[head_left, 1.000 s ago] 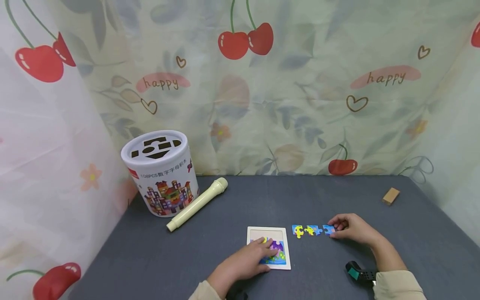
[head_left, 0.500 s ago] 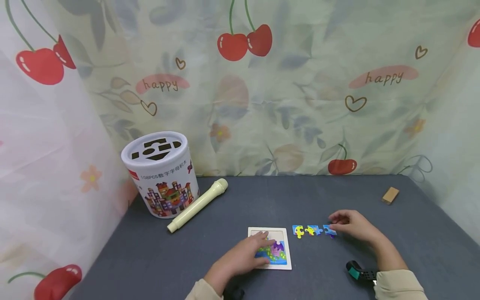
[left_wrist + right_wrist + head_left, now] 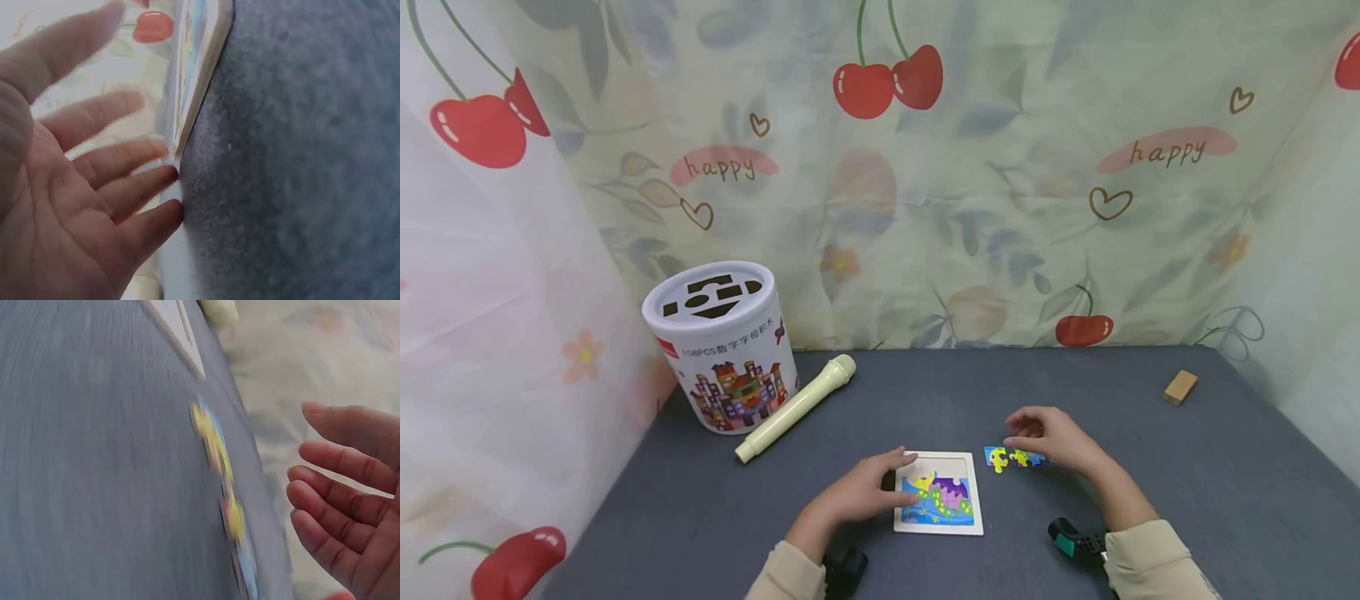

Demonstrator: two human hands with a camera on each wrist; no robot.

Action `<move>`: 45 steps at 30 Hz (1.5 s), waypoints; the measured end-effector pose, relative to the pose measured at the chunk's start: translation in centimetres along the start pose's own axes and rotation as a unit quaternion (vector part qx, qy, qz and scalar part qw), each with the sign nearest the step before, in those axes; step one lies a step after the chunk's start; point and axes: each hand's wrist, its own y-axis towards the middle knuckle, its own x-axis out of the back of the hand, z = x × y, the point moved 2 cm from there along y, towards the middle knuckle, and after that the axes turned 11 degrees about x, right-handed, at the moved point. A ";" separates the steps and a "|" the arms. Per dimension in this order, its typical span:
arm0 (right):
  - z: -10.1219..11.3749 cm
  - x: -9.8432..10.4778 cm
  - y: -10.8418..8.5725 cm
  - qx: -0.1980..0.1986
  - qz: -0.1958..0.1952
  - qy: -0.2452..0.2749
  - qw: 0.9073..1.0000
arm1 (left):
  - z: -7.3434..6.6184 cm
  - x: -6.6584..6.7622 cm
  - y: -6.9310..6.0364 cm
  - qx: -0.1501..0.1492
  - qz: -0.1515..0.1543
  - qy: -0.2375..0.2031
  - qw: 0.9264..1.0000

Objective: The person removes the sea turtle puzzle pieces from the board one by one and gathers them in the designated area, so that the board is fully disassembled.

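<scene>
A square jigsaw board (image 3: 940,465) with a pale frame lies on the dark table. Its lower part is filled with coloured pieces; the upper strip is bare. My left hand (image 3: 861,487) is at the board's left edge, thumb over the lower left part. In the left wrist view the fingers of that hand (image 3: 81,187) are spread and hold nothing. Right of the board lies a row of loose jigsaw pieces (image 3: 996,458), yellow and blue. Over the row's right end hovers my right hand (image 3: 1056,437), hiding part of it. The right wrist view shows its loosely bent fingers (image 3: 337,500) holding nothing.
A white printed tub (image 3: 730,350) with shaped holes in its lid stands at the back left. Against it leans or lies a cream rod (image 3: 795,408) with a knobbed end. A small wooden block (image 3: 1181,387) is at the far right. A patterned cloth (image 3: 880,208) hangs behind the table.
My left hand has drawn back leftward off the board's pieces, uncovering them. My right hand has let go of the rightmost piece, risen and moved left above the row.
</scene>
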 end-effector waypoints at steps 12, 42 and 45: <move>6.0 -5.3 3.2 0.093 0.117 0.025 0.988 | 1.7 -0.1 0.8 0.026 0.011 0.011 1.000; 7.9 -9.8 3.8 0.060 0.145 0.031 0.987 | 1.3 -0.3 0.5 0.012 0.025 0.030 0.999; 7.7 -9.9 3.8 0.052 0.142 0.042 0.988 | 1.3 -0.3 0.5 0.013 0.026 0.031 0.999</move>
